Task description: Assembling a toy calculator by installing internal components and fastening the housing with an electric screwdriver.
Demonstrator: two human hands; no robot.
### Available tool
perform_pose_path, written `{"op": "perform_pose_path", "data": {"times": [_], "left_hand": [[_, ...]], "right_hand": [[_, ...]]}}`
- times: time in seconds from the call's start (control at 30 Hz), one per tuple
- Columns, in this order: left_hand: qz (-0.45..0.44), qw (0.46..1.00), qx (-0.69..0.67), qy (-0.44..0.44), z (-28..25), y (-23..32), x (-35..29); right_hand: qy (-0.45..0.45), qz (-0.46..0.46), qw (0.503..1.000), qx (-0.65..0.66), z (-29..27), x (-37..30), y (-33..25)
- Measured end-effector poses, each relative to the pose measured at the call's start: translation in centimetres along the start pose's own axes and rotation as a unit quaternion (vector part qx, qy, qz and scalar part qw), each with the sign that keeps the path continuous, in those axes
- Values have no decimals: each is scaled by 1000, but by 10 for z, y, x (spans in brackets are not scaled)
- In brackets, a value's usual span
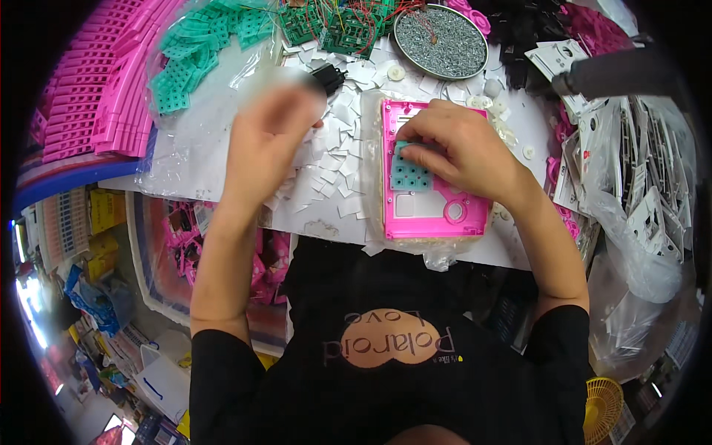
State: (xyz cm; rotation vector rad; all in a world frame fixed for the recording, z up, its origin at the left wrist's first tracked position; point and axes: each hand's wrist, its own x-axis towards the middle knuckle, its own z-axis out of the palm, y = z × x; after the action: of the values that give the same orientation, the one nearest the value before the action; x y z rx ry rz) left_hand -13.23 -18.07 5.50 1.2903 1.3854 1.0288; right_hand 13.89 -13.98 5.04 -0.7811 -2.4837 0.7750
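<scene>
A pink plastic casing lies on a wrapped pad in front of me. My right hand reaches over it from the right, thumb and fingers closed on the upper edge of a teal rubber keypad. The keypad rests in the left half of the casing, and my fingers cover part of it. To the left, my left hand is over the white table beside scattered white paper pieces. Its upper fingers are smeared, so whether it holds anything is unclear. Just beyond it lies a small black part.
Teal keypads pile up at the far left, beside stacked pink plastic parts. Green circuit boards with wires and a round tray of small metal pieces stand at the back. White panels crowd the right, near a dark arm.
</scene>
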Motion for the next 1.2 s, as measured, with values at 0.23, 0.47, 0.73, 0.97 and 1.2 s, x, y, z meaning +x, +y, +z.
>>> {"op": "perform_pose_path", "data": {"times": [0.23,0.47,0.73,0.97,1.2], "left_hand": [[112,963,241,52,-16,-12,66],[105,874,469,69,-15,-6,103],[141,853,489,115,9,-29,143],[18,988,150,29,-6,-17,150],[178,983,22,43,26,50,100]], "right_hand": [[21,4,993,-113,-7,-8,-17],[-95,16,978,-187,3,-45,-56],[-135,66,964,-219,21,-52,-63],[-25,-5,992,-121,-2,-43,-55],[298,20,952,-68,1,68,-11]]}}
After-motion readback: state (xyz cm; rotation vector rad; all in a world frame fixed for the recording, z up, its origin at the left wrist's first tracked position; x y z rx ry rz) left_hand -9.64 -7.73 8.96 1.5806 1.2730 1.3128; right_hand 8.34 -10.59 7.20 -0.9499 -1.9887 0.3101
